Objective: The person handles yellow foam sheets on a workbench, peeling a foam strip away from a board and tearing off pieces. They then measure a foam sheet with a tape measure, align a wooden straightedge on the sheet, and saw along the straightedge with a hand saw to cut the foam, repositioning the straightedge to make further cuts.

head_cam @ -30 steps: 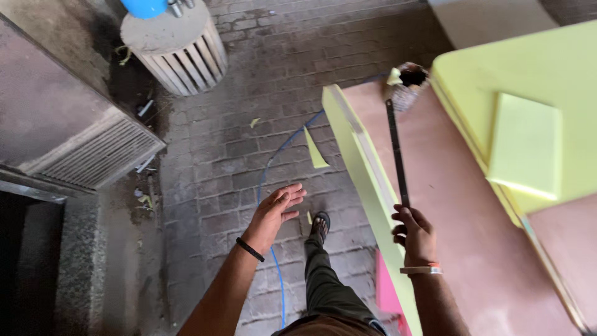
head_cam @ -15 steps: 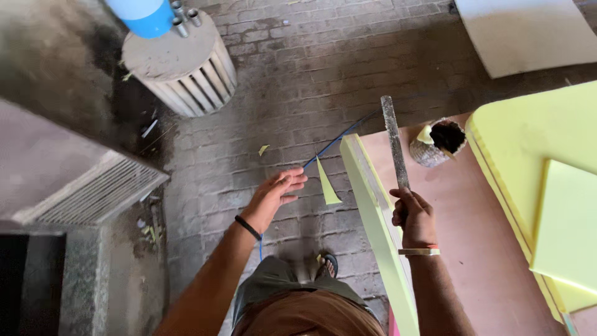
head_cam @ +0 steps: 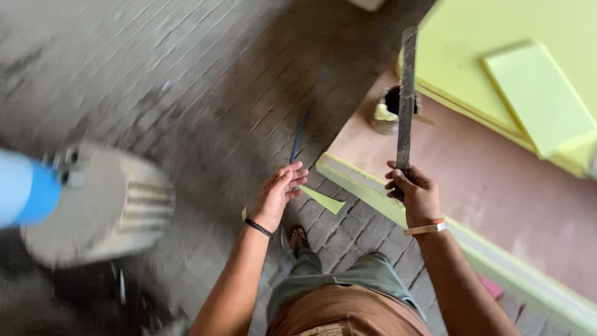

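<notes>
right hand (head_cam: 415, 194) at centre-right, fist shut round long dark blade (head_cam: 406, 93) pointing up-frame; left hand (head_cam: 281, 191) centre, fingers loose, holding nothing, near blade.

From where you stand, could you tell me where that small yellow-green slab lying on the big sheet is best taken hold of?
Grip the small slab by its near long edge, coming from the table's open pinkish side. It lies flat on the big sheet, so only its raised edges offer purchase, and that edge looks unobstructed.

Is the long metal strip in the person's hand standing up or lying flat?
Standing up. The right hand grips the bottom of the long metal strip, and the rest rises above the pinkish table, touching nothing else.
</notes>
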